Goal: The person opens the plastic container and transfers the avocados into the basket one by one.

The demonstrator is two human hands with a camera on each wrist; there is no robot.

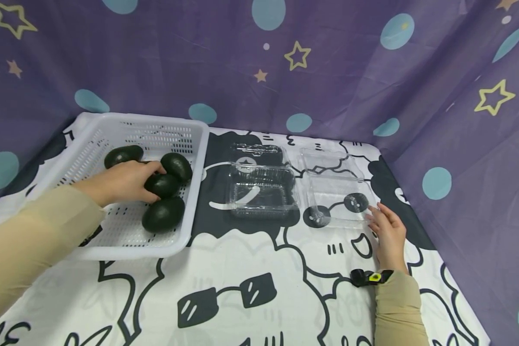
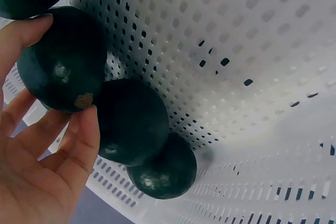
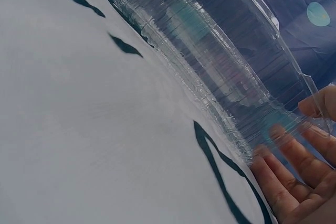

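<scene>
My left hand (image 1: 123,182) reaches into a white plastic basket (image 1: 201,158) and grips a dark green avocado (image 1: 162,186). The left wrist view shows thumb and fingers around this avocado (image 2: 65,61), with a brown scar at its end. Several other avocados lie about it, among them one avocado (image 1: 163,215) in front and another (image 1: 123,156) behind. On the right, my right hand (image 1: 387,230) holds the near right edge of a clear plastic container (image 1: 337,204). In the right wrist view the thumb is at the rim of this container (image 3: 210,51), fingers against its outer wall.
A second clear plastic container (image 1: 264,190) stands with its lid raised back, between the basket and the right-hand container. Black-and-white patterned cloth (image 1: 225,269) covers the table. A purple curtain (image 1: 225,62) with stars and dots hangs behind and along the sides.
</scene>
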